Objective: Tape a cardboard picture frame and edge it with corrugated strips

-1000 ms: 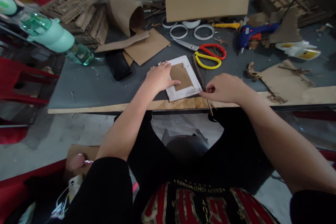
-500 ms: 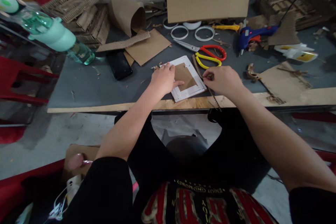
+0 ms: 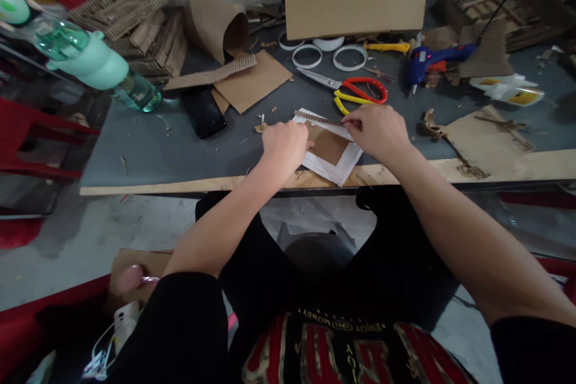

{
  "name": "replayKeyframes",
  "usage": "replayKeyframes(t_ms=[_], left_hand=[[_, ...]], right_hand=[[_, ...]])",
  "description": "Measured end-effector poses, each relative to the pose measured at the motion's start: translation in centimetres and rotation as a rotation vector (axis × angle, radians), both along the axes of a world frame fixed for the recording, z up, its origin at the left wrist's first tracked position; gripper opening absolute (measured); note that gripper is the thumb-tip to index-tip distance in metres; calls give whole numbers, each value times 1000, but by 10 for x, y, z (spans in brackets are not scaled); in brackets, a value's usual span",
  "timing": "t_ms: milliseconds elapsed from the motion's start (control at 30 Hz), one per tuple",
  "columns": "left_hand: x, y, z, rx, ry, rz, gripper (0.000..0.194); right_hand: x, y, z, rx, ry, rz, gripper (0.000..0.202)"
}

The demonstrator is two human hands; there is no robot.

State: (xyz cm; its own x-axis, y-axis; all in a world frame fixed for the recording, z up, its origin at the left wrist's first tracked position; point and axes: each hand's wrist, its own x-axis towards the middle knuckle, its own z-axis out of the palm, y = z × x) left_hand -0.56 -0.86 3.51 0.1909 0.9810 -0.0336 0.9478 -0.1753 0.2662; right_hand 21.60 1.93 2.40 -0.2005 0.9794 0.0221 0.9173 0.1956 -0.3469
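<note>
A small cardboard panel with a white paper border [image 3: 344, 171] lies at the table's front edge. My left hand [image 3: 285, 144] grips its left side, fingers curled and thumb over the brown middle. Between the fingertips of my right hand [image 3: 380, 129] is the right end of a thin corrugated cardboard strip [image 3: 317, 117], which lies along the panel's far border. Just behind my right hand are scissors [image 3: 326, 79] with one red and one yellow handle, the yellow one partly covered by the hand.
A blue glue gun [image 3: 420, 66] and a white glue bottle [image 3: 508, 90] lie at the right. White tape rings [image 3: 350, 58] sit behind the scissors. At the left are a black phone [image 3: 204, 114], a green bottle [image 3: 101, 63] and stacked corrugated cardboard pieces [image 3: 153, 42].
The panel has been turned on the table. The strip moved from the panel's right side, where it hung past the table edge, onto its far border. My left hand's fingers have curled.
</note>
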Motion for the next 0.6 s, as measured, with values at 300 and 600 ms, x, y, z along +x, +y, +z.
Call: replayKeyframes(t_ms=[300,600], left_hand=[[-28,26,11,-71,69,-31,47],[-26,39,-15,-190,28,-109,107]], right_hand=[[20,19,-9,83,31,-16,26],[60,22,-7,86,120,399,22]])
